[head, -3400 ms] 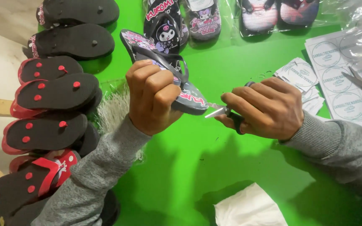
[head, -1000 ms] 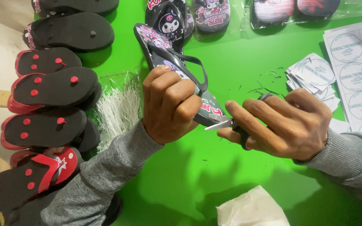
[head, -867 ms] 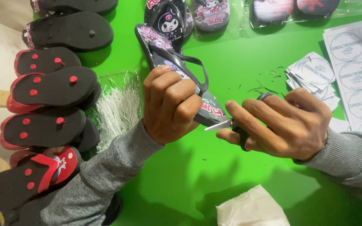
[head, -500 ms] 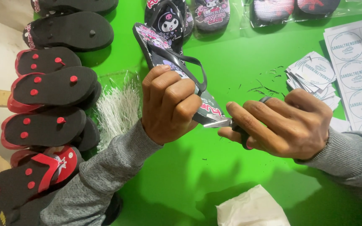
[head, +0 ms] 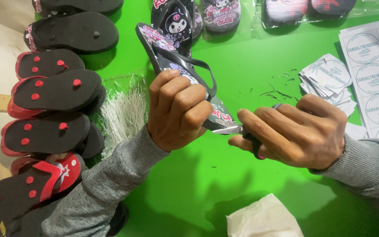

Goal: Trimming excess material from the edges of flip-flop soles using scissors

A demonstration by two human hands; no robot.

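While gripped heel-down above green table point(head: 242, 66), printed flip-flop point(head: 172, 57) clenched in left hand point(head: 178, 109) | scissors point(head: 231, 130) grasped by right hand point(head: 297, 131), blades at heel edge | risk: slip nicking strap or left fingers point(head: 198, 115), from blades so close.

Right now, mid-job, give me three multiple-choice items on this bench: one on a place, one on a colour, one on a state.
1. Where do the scissors' blades meet the printed sandal?
A. at the heel edge by the left hand
B. at the toe end
C. on the strap

2. What colour is the table surface?
A. white
B. green
C. blue

3. How is the printed sandal?
A. flat on the table
B. held up in the left hand
C. sealed in a bag

Answers: 1 A, the blades from the right hand touch the edge beside the knuckles; 2 B, bright green shows all round; 3 B, fingers wrap it above the table.
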